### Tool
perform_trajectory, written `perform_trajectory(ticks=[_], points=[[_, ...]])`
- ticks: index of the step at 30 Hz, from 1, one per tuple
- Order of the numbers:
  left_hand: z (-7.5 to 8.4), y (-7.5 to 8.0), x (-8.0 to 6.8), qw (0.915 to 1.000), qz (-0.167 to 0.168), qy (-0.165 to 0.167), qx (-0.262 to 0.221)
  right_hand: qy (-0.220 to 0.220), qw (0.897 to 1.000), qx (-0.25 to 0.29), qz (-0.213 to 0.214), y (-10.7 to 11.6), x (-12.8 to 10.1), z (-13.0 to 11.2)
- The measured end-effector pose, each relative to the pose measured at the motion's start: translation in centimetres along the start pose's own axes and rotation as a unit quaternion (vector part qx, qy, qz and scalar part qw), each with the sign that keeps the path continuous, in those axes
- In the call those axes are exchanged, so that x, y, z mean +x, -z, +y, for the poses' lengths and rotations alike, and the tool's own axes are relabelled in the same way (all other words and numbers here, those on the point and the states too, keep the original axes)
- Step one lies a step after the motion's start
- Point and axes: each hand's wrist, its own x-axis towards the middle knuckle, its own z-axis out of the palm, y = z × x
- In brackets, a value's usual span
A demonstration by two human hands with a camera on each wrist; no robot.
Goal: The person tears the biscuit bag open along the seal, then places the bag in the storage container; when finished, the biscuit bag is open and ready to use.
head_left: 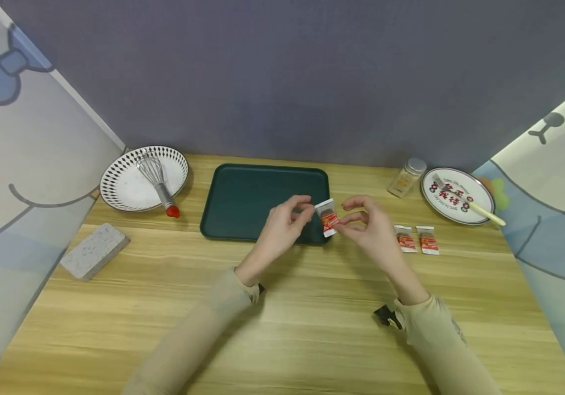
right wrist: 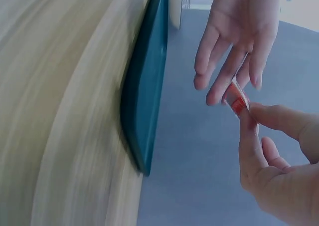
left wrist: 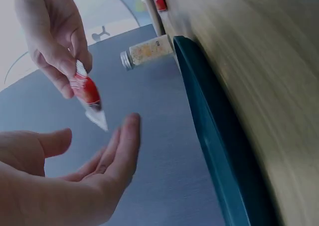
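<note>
A small red-and-white sealed packet with a clear window is held up over the right front corner of the dark green tray. My right hand pinches its lower end between thumb and finger. Close to the packet's other end is my left hand; its fingers are relaxed and hold nothing. In the left wrist view a gap shows between my left fingers and the packet. Two similar packets lie on the table to the right.
At the left, a whisk lies across a patterned bowl, with a grey speckled block in front. A seasoning jar stands back right beside a printed plate bearing a brush with a pale handle. A wall rises behind the tray.
</note>
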Motion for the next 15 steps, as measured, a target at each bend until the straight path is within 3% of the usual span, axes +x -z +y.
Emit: perform_trajectory(ticks=[7, 10, 15], points=[[-0.5, 0.7, 0.5, 0.9919, -0.043, 0.031, -0.115, 0.021, 0.999, 0.005, -0.025, -1.2, -0.6, -0.8], [-0.5, 0.8, 0.6, 0.9861, -0.038, 0.044, -0.156, 0.020, 1.000, 0.006, -0.023, -1.5, -0.7, -0.9], [-0.5, 1.0, 0.6, 0.9689, 0.000, 0.065, -0.239, 0.016, 0.998, -0.047, -0.035, -1.6, -0.8, -0.5]])
